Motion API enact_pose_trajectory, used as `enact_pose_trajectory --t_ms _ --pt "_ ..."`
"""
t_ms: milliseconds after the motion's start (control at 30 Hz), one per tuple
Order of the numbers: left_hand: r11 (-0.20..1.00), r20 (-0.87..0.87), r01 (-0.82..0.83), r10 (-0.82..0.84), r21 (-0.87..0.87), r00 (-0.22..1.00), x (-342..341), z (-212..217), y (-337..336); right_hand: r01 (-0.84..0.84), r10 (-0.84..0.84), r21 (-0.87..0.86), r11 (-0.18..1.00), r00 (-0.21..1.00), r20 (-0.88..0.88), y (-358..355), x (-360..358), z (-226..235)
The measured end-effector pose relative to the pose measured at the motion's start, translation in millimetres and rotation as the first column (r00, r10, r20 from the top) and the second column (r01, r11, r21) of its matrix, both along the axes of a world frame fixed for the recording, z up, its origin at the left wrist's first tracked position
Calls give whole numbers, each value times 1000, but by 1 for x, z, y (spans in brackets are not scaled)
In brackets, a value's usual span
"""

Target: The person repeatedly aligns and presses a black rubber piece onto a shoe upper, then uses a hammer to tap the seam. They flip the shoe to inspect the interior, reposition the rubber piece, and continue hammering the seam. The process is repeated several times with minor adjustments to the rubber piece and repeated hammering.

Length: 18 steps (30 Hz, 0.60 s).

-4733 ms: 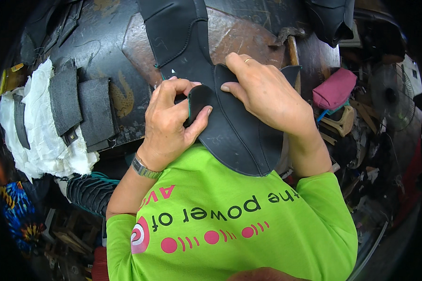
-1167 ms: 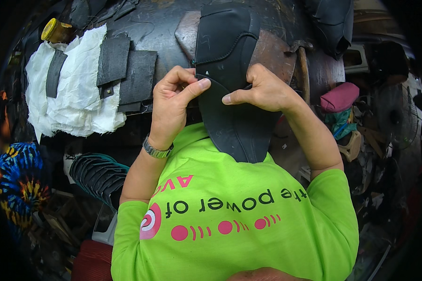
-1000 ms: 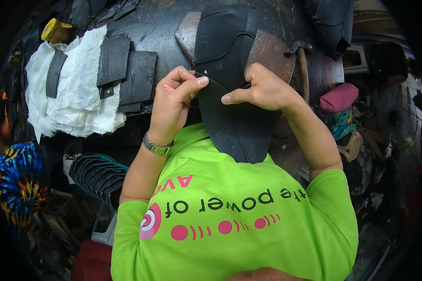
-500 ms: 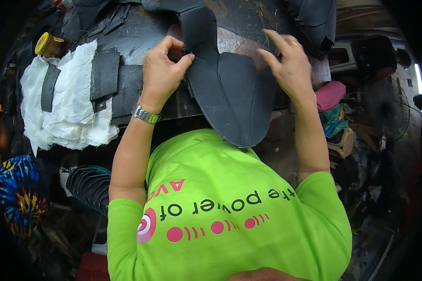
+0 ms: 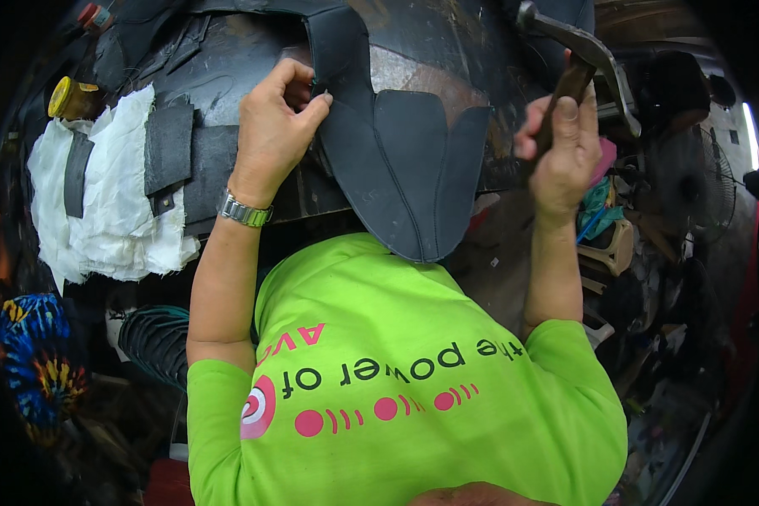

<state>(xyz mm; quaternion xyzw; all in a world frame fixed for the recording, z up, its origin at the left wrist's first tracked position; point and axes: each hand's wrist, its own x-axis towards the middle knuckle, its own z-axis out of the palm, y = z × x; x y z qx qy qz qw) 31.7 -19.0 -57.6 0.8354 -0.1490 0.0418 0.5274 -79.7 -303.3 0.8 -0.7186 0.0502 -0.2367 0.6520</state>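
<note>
A black leather shoe upper with stitched seams lies over the near edge of the worktable, its rounded end hanging down toward me. My left hand pinches the upper's left edge between thumb and fingertips. To the right, raised above the table, my right hand is wrapped round the dark handle of a hammer. The hammer's long curved metal head points up and to the right, apart from the upper.
White cloth and black material strips lie at the table's left, near a yellow-lidded jar. At far right stands a fan. A beige plastic stool and clutter sit right of the table.
My right hand, empty before, now grips a hammer and has moved right. My left hand keeps its pinch on the upper's edge. The view has shifted slightly.
</note>
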Motion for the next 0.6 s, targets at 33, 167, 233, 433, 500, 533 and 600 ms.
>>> enact_pose_trajectory --t_ms 33,167,233,433,500,533,600 --pt "1000 -10 3 -3 -10 1000 0 0 -1 -65 67 -261 963 998 2 19 11 -8" --pt "1000 38 -16 15 8 999 1 0 -3 -397 127 -737 546 909 -396 47 32 -7" --pt "1000 31 -8 8 11 999 2 0 -3 -363 242 -766 531 931 -273 44 35 4" --pt "1000 18 -28 27 7 999 -1 -3 -1 -225 133 -440 869 964 -231 56 12 12" --pt "999 41 -28 27 18 999 1 -4 0 -410 70 -713 568 888 -455 61 13 6" --pt "999 41 -22 21 24 999 1 -5 -1 -453 112 -657 602 863 -493 59 9 6" --pt "1000 32 -15 15 6 999 2 -6 -1 -328 226 -631 703 944 -239 57 6 5"
